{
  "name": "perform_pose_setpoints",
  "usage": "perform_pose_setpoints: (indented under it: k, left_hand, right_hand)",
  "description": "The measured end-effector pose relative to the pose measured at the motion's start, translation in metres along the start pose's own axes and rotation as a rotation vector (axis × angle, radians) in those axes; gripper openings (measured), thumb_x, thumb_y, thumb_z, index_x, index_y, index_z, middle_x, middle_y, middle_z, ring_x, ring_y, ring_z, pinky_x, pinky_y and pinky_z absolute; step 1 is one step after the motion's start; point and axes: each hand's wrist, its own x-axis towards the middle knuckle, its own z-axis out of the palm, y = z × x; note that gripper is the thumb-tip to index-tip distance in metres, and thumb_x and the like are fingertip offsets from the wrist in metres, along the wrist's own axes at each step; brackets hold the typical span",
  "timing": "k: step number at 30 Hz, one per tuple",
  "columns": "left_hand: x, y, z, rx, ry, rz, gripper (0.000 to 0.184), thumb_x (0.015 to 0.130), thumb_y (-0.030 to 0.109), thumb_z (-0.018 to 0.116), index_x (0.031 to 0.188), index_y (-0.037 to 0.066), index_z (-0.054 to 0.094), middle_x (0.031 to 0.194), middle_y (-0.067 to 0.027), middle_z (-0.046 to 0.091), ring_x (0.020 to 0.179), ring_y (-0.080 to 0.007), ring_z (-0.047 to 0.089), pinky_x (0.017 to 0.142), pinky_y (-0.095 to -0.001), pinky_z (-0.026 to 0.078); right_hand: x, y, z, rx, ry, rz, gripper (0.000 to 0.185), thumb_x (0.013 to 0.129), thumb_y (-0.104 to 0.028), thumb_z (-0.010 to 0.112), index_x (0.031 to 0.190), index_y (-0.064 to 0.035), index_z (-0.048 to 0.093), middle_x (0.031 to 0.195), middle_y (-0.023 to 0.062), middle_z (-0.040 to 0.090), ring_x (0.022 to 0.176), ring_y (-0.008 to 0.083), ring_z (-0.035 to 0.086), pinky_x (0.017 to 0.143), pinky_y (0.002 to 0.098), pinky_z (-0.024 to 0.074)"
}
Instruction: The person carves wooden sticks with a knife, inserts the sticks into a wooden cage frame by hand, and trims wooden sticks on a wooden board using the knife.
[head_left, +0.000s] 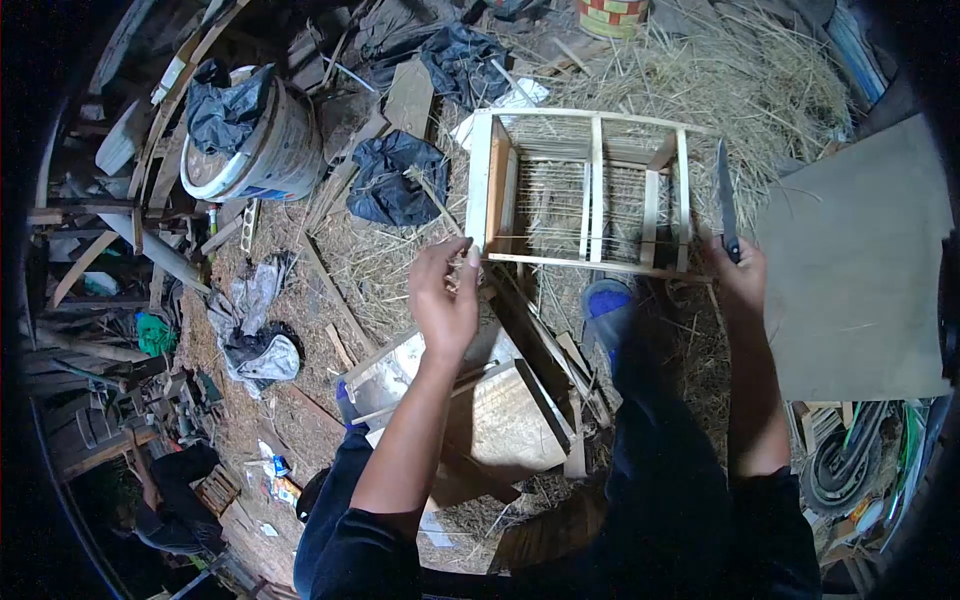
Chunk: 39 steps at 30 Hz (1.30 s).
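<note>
A slatted wooden frame (597,190), like an open crate with thin strands across it, is held up in front of me. My left hand (445,298) grips its near left corner, thumb and fingers at the end board. In my right hand (738,278) is a knife (726,195), its blade pointing away from me and its dark handle in my fist. That fist is close beside the frame's near right corner; whether it also touches the wood, I cannot tell.
Straw (700,85) covers the ground. A white bucket (265,150) with a black bag stands at left. Wooden boards (500,420) lie between my legs. A large flat panel (860,270) is at right. Another person (175,500) is at lower left.
</note>
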Motion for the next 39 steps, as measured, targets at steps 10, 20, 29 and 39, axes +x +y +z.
perform_pose_setpoints:
  k: [10, 20, 29, 39]
  left_hand:
    - [-0.041, 0.028, 0.014, 0.000, -0.097, -0.079, 0.058, 0.093, 0.011, 0.071, 0.146, -0.002, 0.050, 0.152, -0.0274, 0.045, 0.141, -0.0443, 0.045, 0.118, -0.0489, 0.036]
    - [-0.039, 0.021, 0.016, 0.130, -0.149, -0.002, 0.066, 0.094, 0.018, 0.072, 0.150, -0.002, 0.044, 0.148, -0.0298, 0.045, 0.137, -0.0475, 0.047, 0.113, -0.0507, 0.040]
    - [-0.030, 0.024, 0.011, 0.477, -0.206, 0.140, 0.070, 0.093, 0.030, 0.074, 0.149, 0.001, 0.045, 0.142, -0.0310, 0.048, 0.133, -0.0494, 0.048, 0.112, -0.0556, 0.041]
    - [-0.027, 0.016, 0.010, 0.545, -0.225, 0.232, 0.068, 0.092, 0.033, 0.076, 0.146, 0.001, 0.050, 0.140, -0.0297, 0.053, 0.125, -0.0469, 0.055, 0.109, -0.0534, 0.045]
  right_hand:
    - [-0.007, -0.035, 0.009, 0.079, 0.000, 0.004, 0.025, 0.098, -0.023, 0.075, 0.082, -0.0047, 0.067, 0.069, -0.0079, 0.056, 0.058, 0.0019, 0.046, 0.052, 0.0219, 0.0365]
    - [-0.013, -0.034, 0.023, -0.125, 0.068, -0.007, 0.017, 0.097, -0.017, 0.074, 0.092, -0.0010, 0.072, 0.075, -0.0059, 0.062, 0.068, 0.0044, 0.051, 0.061, 0.0258, 0.0436]
    - [-0.012, -0.031, 0.018, -0.268, 0.049, 0.038, 0.021, 0.096, -0.022, 0.074, 0.097, -0.0003, 0.072, 0.076, -0.0026, 0.064, 0.069, 0.0065, 0.054, 0.064, 0.0284, 0.0459]
    - [-0.019, -0.038, 0.011, -0.536, 0.032, 0.089, 0.035, 0.088, -0.035, 0.079, 0.107, -0.0062, 0.075, 0.089, 0.0162, 0.074, 0.080, 0.0332, 0.072, 0.075, 0.0432, 0.0548]
